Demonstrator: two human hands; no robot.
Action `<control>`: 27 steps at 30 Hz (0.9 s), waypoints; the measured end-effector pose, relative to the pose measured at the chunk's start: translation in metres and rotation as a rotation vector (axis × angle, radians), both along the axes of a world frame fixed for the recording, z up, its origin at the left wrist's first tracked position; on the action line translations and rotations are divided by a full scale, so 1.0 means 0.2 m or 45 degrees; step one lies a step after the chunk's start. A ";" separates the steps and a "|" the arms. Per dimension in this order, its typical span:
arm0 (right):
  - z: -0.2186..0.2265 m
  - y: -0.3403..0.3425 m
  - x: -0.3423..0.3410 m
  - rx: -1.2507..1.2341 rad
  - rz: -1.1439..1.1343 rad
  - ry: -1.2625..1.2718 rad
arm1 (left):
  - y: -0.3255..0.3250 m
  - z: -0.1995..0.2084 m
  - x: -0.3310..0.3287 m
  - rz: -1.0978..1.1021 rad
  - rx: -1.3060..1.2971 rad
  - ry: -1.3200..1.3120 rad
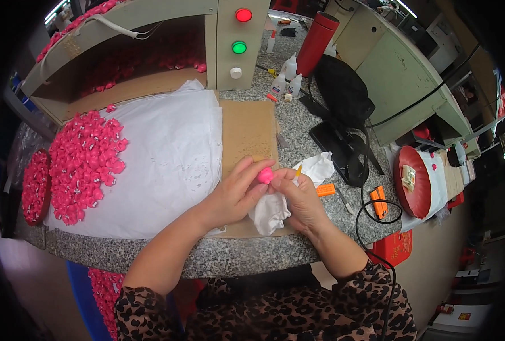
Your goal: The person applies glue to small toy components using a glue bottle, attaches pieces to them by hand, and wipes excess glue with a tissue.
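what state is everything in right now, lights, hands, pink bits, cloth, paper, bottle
left hand: fingertips closed on a pink piece
pink piece: held up off the table
right hand: fingers closed around a yellow stick
yellow stick: poking up between fingers
red light: lit
green light: lit
white cloth: crumpled
white paper: spread out, specked
pink heap: loosely piled
red bottle: capped

The head view comes from the left of two fisheye cameras worn on the person's head, looking steeply down and forward over their leopard-print top onto the speckled granite worktop. It sits close above, with the left hand and right hand near mid-frame, yet reaches wide enough to take in the indicator-light panel beyond and the floor at lower right, straight edges bowing toward a dark round rim.
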State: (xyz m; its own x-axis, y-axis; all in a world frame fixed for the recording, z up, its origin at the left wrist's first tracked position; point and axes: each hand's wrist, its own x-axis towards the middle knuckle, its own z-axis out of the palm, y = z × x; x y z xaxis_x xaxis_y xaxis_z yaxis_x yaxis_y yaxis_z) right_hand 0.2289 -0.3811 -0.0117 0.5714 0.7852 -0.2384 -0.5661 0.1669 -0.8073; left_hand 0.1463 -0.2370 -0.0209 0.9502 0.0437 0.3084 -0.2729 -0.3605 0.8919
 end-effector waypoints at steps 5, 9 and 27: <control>0.01 0.01 -0.01 0.032 -0.013 -0.026 | -0.01 -0.02 0.00 -0.005 -0.108 -0.005; 0.01 -0.01 0.00 0.071 0.036 -0.009 | -0.01 0.01 -0.01 0.010 -0.025 -0.048; -0.03 0.01 0.01 0.109 0.054 0.132 | 0.00 0.01 0.00 0.132 0.121 -0.096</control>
State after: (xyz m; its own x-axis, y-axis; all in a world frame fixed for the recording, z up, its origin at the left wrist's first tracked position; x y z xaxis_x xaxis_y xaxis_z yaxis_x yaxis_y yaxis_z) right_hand 0.2314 -0.3783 -0.0182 0.5131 0.8282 -0.2254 -0.6536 0.2068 -0.7281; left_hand 0.1453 -0.2374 -0.0193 0.9161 0.1075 0.3863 -0.2950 -0.4720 0.8308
